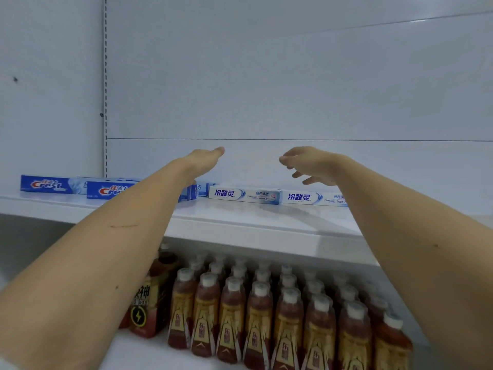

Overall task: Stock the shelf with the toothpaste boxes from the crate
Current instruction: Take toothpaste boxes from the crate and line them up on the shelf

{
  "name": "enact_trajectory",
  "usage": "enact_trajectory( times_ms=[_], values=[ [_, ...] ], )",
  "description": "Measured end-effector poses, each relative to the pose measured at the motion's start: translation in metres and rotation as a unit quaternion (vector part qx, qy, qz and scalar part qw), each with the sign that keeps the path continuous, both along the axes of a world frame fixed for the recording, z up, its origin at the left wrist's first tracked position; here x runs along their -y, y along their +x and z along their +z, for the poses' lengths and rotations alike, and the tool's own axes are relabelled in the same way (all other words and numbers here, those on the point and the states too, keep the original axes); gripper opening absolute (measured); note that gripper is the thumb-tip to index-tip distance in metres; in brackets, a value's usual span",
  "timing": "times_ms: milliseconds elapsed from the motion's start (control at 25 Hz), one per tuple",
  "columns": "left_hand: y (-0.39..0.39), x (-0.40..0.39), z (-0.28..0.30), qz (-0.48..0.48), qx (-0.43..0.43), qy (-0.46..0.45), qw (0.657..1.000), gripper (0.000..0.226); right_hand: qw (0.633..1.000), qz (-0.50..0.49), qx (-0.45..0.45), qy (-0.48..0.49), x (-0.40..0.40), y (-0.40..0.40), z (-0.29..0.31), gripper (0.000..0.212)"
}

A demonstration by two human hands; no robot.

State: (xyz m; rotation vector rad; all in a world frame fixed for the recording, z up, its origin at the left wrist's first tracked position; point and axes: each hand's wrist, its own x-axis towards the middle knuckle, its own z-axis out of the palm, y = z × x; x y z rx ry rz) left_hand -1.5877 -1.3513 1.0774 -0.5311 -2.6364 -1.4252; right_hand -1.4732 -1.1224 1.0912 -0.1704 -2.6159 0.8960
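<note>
— Left hand (204, 158) flat, fingers straight, holding nothing. Right hand (306, 162) loose, fingers a bit bent, holding nothing too.
— And the toothpaste boxes (245, 195)?
— Lying flat in a row on the shelf (240, 222), under both hands. Probably lined up for easy reading. No crate in sight.

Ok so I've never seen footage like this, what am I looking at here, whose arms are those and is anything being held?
One camera, worn on a person's head, looks forward and down. The two bare arms are that person's. The left hand and right hand hover above a white shelf, fingers loose, holding nothing. On the shelf lie blue Crest boxes at left and white toothpaste boxes in the middle. Below stand rows of bottled drinks. No crate is visible.
</note>
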Motion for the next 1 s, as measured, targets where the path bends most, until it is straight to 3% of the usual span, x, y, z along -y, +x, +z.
enact_trajectory(
  times_ms=[400,720,1000],
  values=[
    [0.104,0.059,-0.010,-0.041,0.017,0.118,0.992,0.072,0.975,0.032,-0.098,-0.199,0.072,0.078,-0.023,0.072],
    [0.156,0.107,-0.072,-0.027,-0.090,0.323,0.942,0.057,0.933,0.108,-0.174,-0.295,0.166,0.115,-0.079,0.056],
    [0.172,0.162,-0.155,0.004,-0.040,0.372,0.928,0.056,0.887,0.192,-0.186,-0.375,0.239,0.118,-0.154,0.041]
  ],
)
